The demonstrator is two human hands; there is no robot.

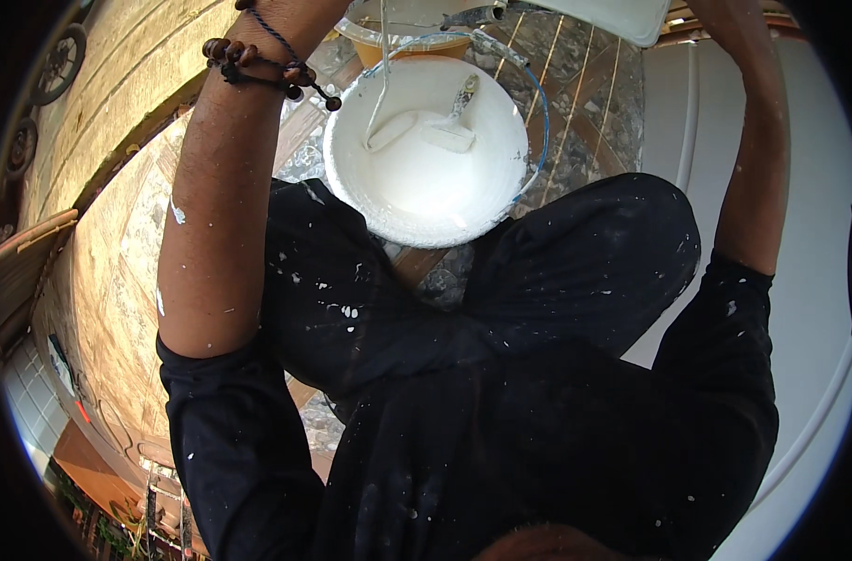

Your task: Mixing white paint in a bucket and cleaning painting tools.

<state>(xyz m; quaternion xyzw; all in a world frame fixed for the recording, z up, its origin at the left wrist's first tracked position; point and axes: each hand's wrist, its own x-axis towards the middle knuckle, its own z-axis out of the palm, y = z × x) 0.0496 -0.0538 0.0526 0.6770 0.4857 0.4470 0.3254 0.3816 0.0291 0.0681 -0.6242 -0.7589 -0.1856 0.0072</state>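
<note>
Both my forearms reach up past the top edge, so my hands and fingers are out of the picture. Brown-beaded bracelets (258, 58) circle my left wrist. Between my bent knees stands a round white basin (337, 154) holding thick white paint or paste (435, 187). A flat tool with a stained handle (463, 93) rests inside it, its wide end coated white; I cannot tell whether it is a brush or a scraper. A thin white-coated rod (383, 75) also dips in, coming from above. Nearest my right wrist is a pale tray-like thing (622, 17), cut off by the edge.
Behind the basin sits an orange tub (370, 49) with whitish contents. A blue hose (545, 122) curves around the basin's right side over the patterned tile floor (576, 103). White panelling (819, 187) runs along my right. Wooden boards (117, 75) and wheels (59, 65) lie far left.
</note>
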